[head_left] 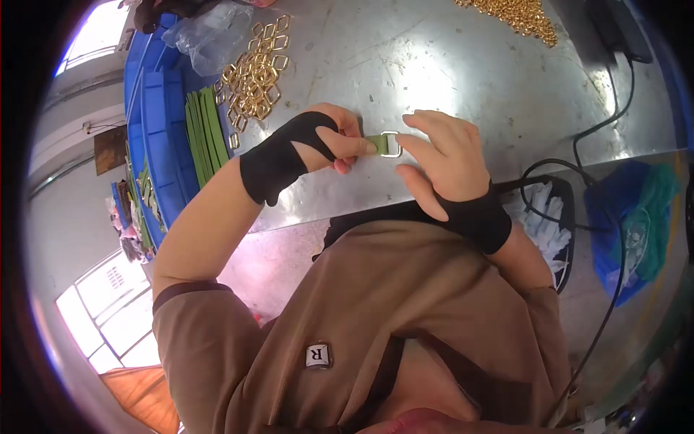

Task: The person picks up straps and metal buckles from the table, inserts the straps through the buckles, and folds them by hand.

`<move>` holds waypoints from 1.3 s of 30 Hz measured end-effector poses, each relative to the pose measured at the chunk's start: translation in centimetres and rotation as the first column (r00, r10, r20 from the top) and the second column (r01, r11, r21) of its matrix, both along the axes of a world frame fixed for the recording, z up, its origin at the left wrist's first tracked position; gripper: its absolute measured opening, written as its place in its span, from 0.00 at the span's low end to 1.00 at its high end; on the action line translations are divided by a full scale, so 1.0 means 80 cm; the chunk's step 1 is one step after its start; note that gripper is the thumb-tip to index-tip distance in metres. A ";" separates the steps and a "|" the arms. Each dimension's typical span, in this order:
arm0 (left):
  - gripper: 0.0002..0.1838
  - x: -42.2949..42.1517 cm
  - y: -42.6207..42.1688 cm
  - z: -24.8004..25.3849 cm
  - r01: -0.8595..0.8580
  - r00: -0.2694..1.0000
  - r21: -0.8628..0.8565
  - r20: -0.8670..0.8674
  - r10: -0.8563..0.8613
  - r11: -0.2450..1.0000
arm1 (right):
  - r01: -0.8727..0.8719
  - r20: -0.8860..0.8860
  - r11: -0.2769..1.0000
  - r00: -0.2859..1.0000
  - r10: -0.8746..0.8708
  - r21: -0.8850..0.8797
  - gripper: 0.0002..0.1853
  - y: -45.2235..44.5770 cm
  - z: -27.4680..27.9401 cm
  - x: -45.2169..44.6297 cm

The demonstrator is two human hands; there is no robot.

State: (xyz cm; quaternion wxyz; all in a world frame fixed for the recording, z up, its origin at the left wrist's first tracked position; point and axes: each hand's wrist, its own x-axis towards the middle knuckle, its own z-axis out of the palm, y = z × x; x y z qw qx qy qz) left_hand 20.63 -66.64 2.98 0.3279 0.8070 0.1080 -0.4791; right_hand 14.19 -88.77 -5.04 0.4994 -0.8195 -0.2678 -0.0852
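Note:
My left hand [338,139], in a black wrist support, is closed with thumb and fingers pinching a short green strap [380,144]. A silvery rectangular metal ring [392,144] sits at the strap's free end, and the strap appears to pass through it. My right hand [448,152], also in a black support, is open with its fingers apart. Its index fingertip is at the ring's right side; whether it touches cannot be made out. Left of my left hand lie a pile of gold rectangular rings [254,83] and several green straps [205,134].
The metal table [340,65] carries small gold pieces [517,18] at the far right. Blue bins [155,123] and a clear plastic bag [206,36] stand left. Black cables [625,94] hang over the right edge, near a container of white scraps [542,224] and a blue bag [607,210].

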 end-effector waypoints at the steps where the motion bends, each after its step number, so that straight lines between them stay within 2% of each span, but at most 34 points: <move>1: 0.16 0.003 -0.004 0.001 0.003 1.000 0.012 -0.007 -0.003 1.000 | -0.014 0.003 1.000 1.000 0.014 0.014 0.19 -0.002 0.000 0.002; 4: 0.16 0.009 -0.012 0.006 0.003 0.999 0.115 -0.051 0.003 0.993 | -0.038 -0.010 0.998 0.999 0.038 0.059 0.19 -0.007 0.000 0.004; 7: 0.17 0.015 -0.014 0.006 -0.033 0.995 0.113 -0.086 0.043 0.993 | -0.063 -0.021 0.994 0.998 0.065 0.087 0.19 -0.010 0.001 0.007; 10: 0.16 0.019 -0.019 0.007 0.012 0.996 0.162 -0.086 0.001 0.987 | -0.086 -0.037 0.991 0.995 0.090 0.098 0.20 -0.015 0.006 0.010; 13: 0.16 0.028 -0.027 0.011 0.037 0.996 0.133 -0.090 -0.025 0.990 | -0.104 -0.062 0.989 0.992 0.111 0.103 0.21 -0.017 0.007 0.011; 15: 0.13 0.038 -0.039 0.018 0.199 0.974 0.214 -0.149 -0.170 0.956 | -0.112 -0.079 0.988 0.990 0.121 0.105 0.22 -0.017 0.007 0.011; 17: 0.13 0.038 -0.029 0.009 0.170 0.976 0.177 -0.162 -0.142 0.969 | -0.092 -0.075 0.991 0.992 0.100 0.098 0.23 -0.017 0.007 0.010; 19: 0.13 0.042 -0.031 0.008 0.231 0.965 0.172 -0.163 -0.204 0.958 | -0.071 -0.079 0.993 0.994 0.078 0.093 0.23 -0.014 0.004 0.009; 21: 0.14 0.036 -0.025 0.007 0.214 0.972 0.116 -0.126 -0.199 0.970 | -0.043 -0.068 0.996 0.997 0.048 0.076 0.24 -0.012 0.007 0.011; 25: 0.14 0.011 -0.010 0.003 0.144 0.990 0.066 -0.002 -0.144 0.987 | 0.007 -0.069 0.996 0.998 -0.014 -0.094 0.24 0.002 0.020 0.003; 26: 0.14 0.002 -0.006 0.002 0.193 0.974 0.078 0.108 -0.201 0.978 | 0.025 -0.051 0.988 0.998 -0.033 -0.152 0.24 0.007 0.020 0.001; 28: 0.13 -0.018 0.006 0.000 0.310 0.896 0.117 0.297 -0.331 0.944 | 0.048 -0.011 0.979 0.999 -0.051 -0.196 0.24 0.020 0.014 -0.002; 29: 0.13 -0.030 0.012 0.000 0.302 0.892 0.110 0.317 -0.322 0.947 | 0.072 0.018 0.971 0.997 -0.069 -0.226 0.23 0.025 0.012 -0.004; 30: 0.12 -0.044 0.016 0.000 0.292 0.814 0.127 0.487 -0.316 0.948 | 0.087 0.027 0.984 0.996 -0.084 -0.158 0.19 0.027 0.010 -0.007; 31: 0.12 -0.056 0.020 0.002 0.278 0.708 0.141 0.638 -0.302 0.950 | 0.087 0.045 0.982 0.996 -0.080 -0.169 0.19 0.030 0.007 -0.011; 32: 0.12 -0.067 0.027 0.010 0.316 0.582 0.271 0.702 -0.412 0.909 | 0.094 0.052 0.987 0.995 -0.088 -0.128 0.16 0.032 0.004 -0.014; 33: 0.12 -0.073 0.036 0.009 0.313 0.572 0.264 0.715 -0.403 0.913 | 0.100 0.056 0.991 0.994 -0.096 -0.085 0.13 0.034 0.001 -0.018; 35: 0.17 -0.088 0.056 -0.001 0.268 0.240 0.487 0.802 -0.547 0.831 | 0.115 0.086 0.990 0.990 -0.108 -0.083 0.12 0.038 -0.002 -0.023; 36: 0.20 -0.098 0.064 -0.001 0.269 0.338 0.475 0.768 -0.544 0.838 | 0.128 0.103 0.989 0.987 -0.120 -0.071 0.11 0.039 -0.004 -0.025; 37: 0.20 -0.103 0.074 -0.008 0.264 0.326 0.467 0.780 -0.534 0.844 | 0.131 0.119 0.988 0.986 -0.120 -0.084 0.11 0.040 -0.007 -0.025; 39: 0.16 -0.110 0.094 -0.028 0.263 0.201 0.522 0.793 -0.575 0.811 | 0.128 0.185 0.989 0.976 -0.113 -0.076 0.10 0.043 -0.013 -0.024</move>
